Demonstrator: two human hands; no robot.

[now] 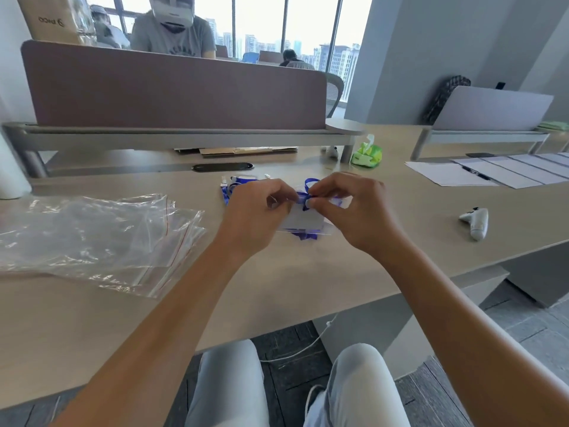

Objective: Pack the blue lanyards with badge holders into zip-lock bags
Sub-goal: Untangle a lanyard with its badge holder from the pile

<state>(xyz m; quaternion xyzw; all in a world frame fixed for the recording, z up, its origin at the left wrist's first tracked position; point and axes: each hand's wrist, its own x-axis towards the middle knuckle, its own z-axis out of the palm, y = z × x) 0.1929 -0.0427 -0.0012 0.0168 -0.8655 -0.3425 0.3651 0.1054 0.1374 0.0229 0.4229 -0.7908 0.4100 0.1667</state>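
Note:
Above the middle of the desk both my hands hold a blue lanyard [303, 197] with a clear badge holder [303, 221]. My left hand [255, 211] pinches the holder's top left edge. My right hand [351, 208] pinches the blue strap where it joins the holder. More blue lanyard [304, 235] lies bunched on the desk under the holder. Further blue lanyards with white clips [237, 181] lie just beyond my left hand. A loose stack of clear zip-lock bags [101, 235] with red seal lines lies flat at the left.
A white controller [475, 220] lies at the right, with papers and a pen [480, 174] behind it. A green tissue pack [366, 154] sits near the divider panel [172, 90]. A white roll [10, 177] stands far left. A person sits beyond the divider.

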